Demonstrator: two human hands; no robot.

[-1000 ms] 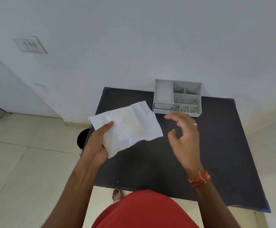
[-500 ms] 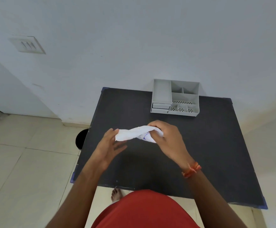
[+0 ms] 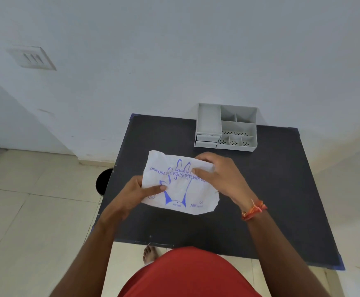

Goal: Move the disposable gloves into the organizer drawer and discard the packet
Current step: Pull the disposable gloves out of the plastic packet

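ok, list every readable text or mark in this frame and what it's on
All on the packet, held by the left hand and right hand:
"EMBOSSED" - top line, rest hidden by the right hand.
"DISPOSABLE POLYETHYLENE GL..." - end hidden by the right hand.
"CE" - mark, lower right.
Small print along the bottom edge and a circled mark lower left: too small to read.
Organizer: no text.

Left hand (image 3: pixel 135 194) pinching packet (image 3: pixel 181 189) at its left edge; right hand (image 3: pixel 219 174) gripping its top right, both raised.

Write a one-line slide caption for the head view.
Both hands, left hand and right hand, hold the printed glove packet above a black table.
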